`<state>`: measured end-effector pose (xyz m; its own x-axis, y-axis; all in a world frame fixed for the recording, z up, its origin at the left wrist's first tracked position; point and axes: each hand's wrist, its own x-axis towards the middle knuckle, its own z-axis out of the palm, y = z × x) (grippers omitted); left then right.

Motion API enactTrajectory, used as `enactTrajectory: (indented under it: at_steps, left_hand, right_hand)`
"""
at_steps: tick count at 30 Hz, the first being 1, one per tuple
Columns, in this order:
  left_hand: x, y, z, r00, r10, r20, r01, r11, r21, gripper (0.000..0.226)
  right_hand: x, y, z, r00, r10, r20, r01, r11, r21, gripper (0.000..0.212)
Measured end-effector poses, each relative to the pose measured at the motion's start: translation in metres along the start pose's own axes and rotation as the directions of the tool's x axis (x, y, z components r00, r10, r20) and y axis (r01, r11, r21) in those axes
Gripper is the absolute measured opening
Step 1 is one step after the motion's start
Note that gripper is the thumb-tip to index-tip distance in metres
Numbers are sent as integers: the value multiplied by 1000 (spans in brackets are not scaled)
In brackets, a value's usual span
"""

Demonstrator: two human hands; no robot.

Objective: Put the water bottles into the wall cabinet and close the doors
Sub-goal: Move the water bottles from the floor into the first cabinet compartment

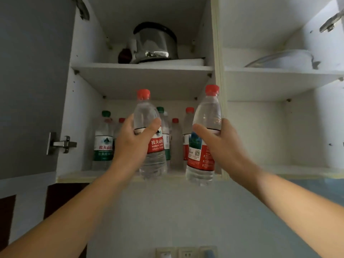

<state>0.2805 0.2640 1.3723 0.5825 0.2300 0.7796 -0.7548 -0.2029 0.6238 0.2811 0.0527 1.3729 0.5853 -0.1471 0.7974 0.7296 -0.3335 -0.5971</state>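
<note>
My left hand (pixel 130 144) grips a clear water bottle (pixel 149 116) with a red cap and red label, held upright in front of the lower shelf of the open wall cabinet (pixel 141 176). My right hand (pixel 221 146) holds a second red-capped water bottle (pixel 204 116), tilted slightly, near the cabinet's centre divider (pixel 218 53). Both bottle bases hang at about the level of the shelf's front edge. Behind them on the lower shelf stand several bottles, among them a green-capped bottle (pixel 103 138) at the left and red-capped ones further back.
The grey left door (pixel 31 86) stands open, with its hinge (pixel 62 143) showing. A steel kettle (pixel 155 43) sits on the upper shelf. The right compartment holds a pale lid-like dish (pixel 281 59) on its upper shelf. Wall sockets (pixel 186 253) lie below.
</note>
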Motion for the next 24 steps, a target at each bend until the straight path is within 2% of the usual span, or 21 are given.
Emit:
enactTrajectory:
  at_steps: [4, 9, 13, 18, 24]
  left_hand:
    - [34, -17, 18, 999, -22, -29, 23, 998, 61, 66]
    - [48, -44, 28, 999, -32, 0, 32, 982, 184, 80]
    - [49, -58, 27, 999, -24, 31, 17, 978, 206, 102]
    - [58, -79, 32, 994, 44, 102, -55, 992, 113, 70]
    - [64, -96, 41, 995, 54, 87, -58, 997, 47, 69]
  right_hand:
    - [37, 26, 29, 1000, -16, -16, 15, 996, -84, 40]
    - [55, 52, 53, 1000, -13, -19, 11, 993, -114, 44]
    - [62, 59, 60, 1000, 14, -23, -19, 970, -242, 63]
    - [55, 74, 73, 986, -41, -163, -25, 923, -384, 82]
    - [50, 85, 82, 974, -93, -209, -33, 848, -529, 83]
